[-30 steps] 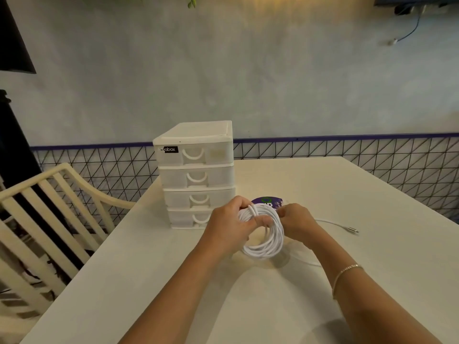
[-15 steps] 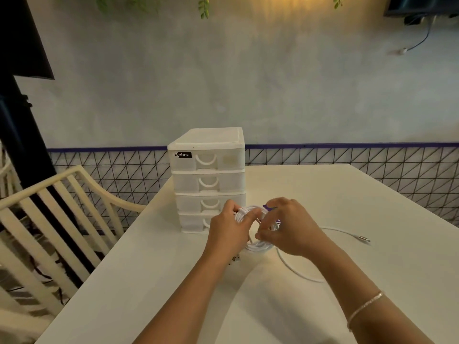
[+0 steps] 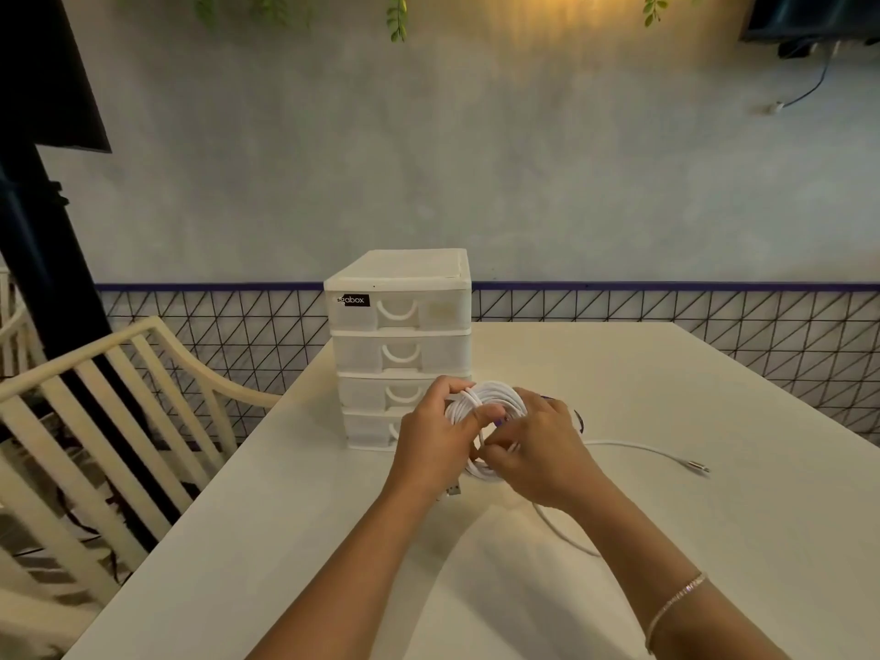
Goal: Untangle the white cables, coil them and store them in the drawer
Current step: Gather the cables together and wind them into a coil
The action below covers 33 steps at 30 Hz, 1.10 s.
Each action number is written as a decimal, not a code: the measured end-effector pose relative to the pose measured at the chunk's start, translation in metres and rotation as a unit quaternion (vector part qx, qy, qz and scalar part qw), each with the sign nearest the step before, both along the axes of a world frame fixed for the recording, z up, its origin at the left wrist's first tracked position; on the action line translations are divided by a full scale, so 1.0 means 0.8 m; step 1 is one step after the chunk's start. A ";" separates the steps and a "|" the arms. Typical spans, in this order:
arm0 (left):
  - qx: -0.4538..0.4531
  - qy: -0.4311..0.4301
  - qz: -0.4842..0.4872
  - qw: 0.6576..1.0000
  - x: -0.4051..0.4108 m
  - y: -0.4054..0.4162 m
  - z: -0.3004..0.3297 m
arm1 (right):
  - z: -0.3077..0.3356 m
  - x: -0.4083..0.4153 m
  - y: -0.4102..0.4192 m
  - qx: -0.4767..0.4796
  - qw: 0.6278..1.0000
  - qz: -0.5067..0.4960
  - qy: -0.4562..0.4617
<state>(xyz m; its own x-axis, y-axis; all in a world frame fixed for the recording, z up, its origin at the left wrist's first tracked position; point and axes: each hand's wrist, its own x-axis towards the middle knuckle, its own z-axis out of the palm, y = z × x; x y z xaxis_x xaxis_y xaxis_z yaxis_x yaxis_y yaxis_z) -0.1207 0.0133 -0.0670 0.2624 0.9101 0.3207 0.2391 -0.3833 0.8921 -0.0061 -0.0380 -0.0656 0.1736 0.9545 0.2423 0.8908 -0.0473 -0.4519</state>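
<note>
At the centre of the frame we hold a coil of thin white cable (image 3: 493, 401) above the cream rectangular table (image 3: 714, 540). Our left hand (image 3: 435, 443) grips the left side of the coil, with fingers over its top edge and the thumb crossing its front. Our right hand (image 3: 540, 452) has its fingers curled against the lower right of the coil; we cannot tell exactly which strand it pinches. A loose tail of the same cable (image 3: 633, 447) runs right across the table and ends in a silver metal plug (image 3: 696, 466). A second metal connector (image 3: 452, 491) shows just below our left wrist. Directly behind the coil stands a white translucent plastic cabinet of 4 drawers (image 3: 400, 347); all 4 drawers sit closed. A purple round object (image 3: 578, 416) lies partly hidden behind our right hand. A cream slatted wooden chair (image 3: 109, 421) stands at the left of the frame. A thin bracelet (image 3: 676, 602) circles our right forearm.
</note>
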 end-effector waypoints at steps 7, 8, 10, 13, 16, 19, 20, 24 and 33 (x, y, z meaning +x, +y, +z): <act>0.040 0.031 -0.050 0.997 -0.013 0.004 0.006 | 0.036 0.007 -0.019 0.006 0.938 0.010 0.347; 0.037 0.028 -0.056 0.997 -0.014 0.005 0.006 | 0.037 0.008 -0.020 -0.007 0.929 0.001 0.369; 0.040 0.044 -0.068 0.996 -0.016 0.006 0.007 | 0.042 0.011 -0.022 -0.023 0.926 -0.018 0.377; 0.072 0.088 -0.070 0.991 -0.016 0.007 0.007 | 0.051 0.021 -0.026 -0.027 0.935 -0.038 0.352; 0.149 0.139 -0.034 0.978 -0.017 0.011 0.006 | 0.055 0.028 -0.029 -0.038 0.935 -0.021 0.351; 0.187 0.149 -0.001 0.971 -0.019 0.012 0.008 | 0.055 0.030 -0.031 -0.030 0.925 0.038 0.377; 0.191 0.150 0.003 0.970 -0.019 0.011 0.008 | 0.054 0.032 -0.032 -0.023 0.911 0.053 0.409; 0.186 0.157 0.010 0.970 -0.018 0.011 0.010 | 0.055 0.049 -0.038 -0.048 0.862 0.116 0.491; 0.146 0.162 0.014 0.976 -0.020 0.014 0.006 | 0.044 0.095 -0.044 -0.092 0.753 0.296 0.580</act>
<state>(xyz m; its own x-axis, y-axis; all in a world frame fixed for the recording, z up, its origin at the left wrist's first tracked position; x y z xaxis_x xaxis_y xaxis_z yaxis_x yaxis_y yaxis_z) -0.1369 0.0241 -0.0625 0.3694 0.8010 0.4711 0.5053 -0.5986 0.6216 0.0701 -0.0732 -0.0308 -0.3025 0.9468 0.1101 -0.2088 0.0469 -0.9768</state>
